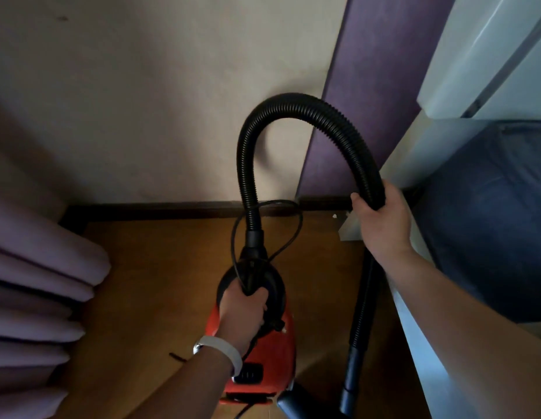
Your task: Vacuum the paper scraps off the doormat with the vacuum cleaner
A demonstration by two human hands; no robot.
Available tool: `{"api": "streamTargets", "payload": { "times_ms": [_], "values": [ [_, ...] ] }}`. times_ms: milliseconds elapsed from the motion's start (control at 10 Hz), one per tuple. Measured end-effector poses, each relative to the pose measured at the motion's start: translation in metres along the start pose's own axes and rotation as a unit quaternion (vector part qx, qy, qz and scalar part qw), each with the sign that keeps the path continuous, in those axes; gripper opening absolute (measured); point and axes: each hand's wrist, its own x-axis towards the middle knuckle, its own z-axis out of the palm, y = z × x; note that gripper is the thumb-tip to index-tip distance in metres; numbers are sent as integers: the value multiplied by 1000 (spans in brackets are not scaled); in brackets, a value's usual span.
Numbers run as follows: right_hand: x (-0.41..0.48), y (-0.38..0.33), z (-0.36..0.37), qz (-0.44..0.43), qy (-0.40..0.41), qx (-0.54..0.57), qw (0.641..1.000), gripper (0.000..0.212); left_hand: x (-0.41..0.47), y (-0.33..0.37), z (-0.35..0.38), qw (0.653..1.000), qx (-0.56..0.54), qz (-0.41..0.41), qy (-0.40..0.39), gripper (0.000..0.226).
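Observation:
A red vacuum cleaner (278, 352) with a black top hangs low in the middle of the view. My left hand (243, 313) grips its black carry handle, together with a loop of thin black power cord (294, 234). A ribbed black hose (293, 104) arches up from the vacuum's front and comes down to the right. My right hand (381, 216) grips that hose where it descends. Below my hand the hose runs down to a black wand (352, 376) near the floor. No doormat or paper scraps are in view.
A wooden floor (160, 282) lies below, ending at a dark skirting board and a beige wall. Purple curtains (36, 297) hang at the left. A white bed frame (414, 328) with dark blue bedding stands close on the right. A small white scrap (334, 216) lies by the skirting.

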Motion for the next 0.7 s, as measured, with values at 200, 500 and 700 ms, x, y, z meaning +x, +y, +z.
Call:
{"api": "streamTargets", "payload": {
  "times_ms": [200,500,700],
  "values": [
    [10,7,5,15,0,21,1000,32,10,-2,20,1000,12,22,18,5],
    [0,30,2,42,-5,21,999,29,12,-10,24,998,24,39,36,4],
    [-18,22,-24,16,26,-4,1000,42,2,2,17,993,98,67,5,26]
  ]
}}
